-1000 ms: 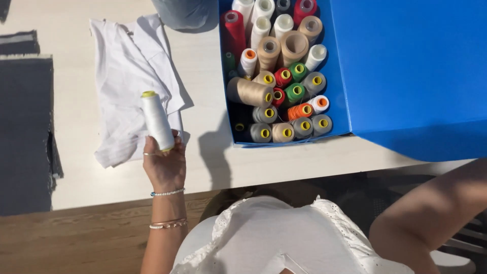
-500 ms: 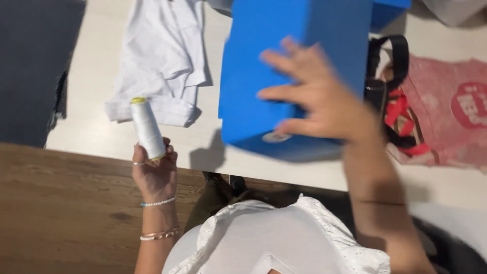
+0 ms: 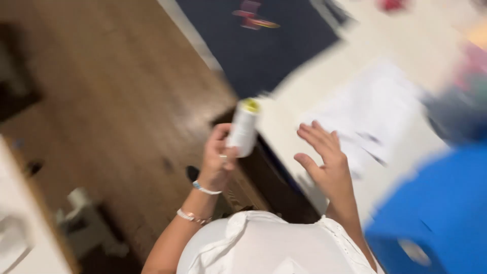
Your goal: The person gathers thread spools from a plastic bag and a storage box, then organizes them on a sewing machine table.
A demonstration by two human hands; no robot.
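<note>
Wooden floor fills the left of a blurred head view, with the pale desk (image 3: 406,152) running off to the far right.

Half a second ago the view looked down on the blue box and the right hand was stretched across it; now the view has swung left, so the blue box (image 3: 436,218) sits only at the near right corner and white cloth (image 3: 365,116) lies smeared on the desk. The left hand (image 3: 217,161) is closed around the white thread spool (image 3: 243,129), upright with its yellow top, held over the desk's near edge just as before. The right hand (image 3: 324,162) has come off the box and hovers open, fingers spread, holding nothing, just right of the spool. A dark mat (image 3: 264,45) lies beyond.
</note>
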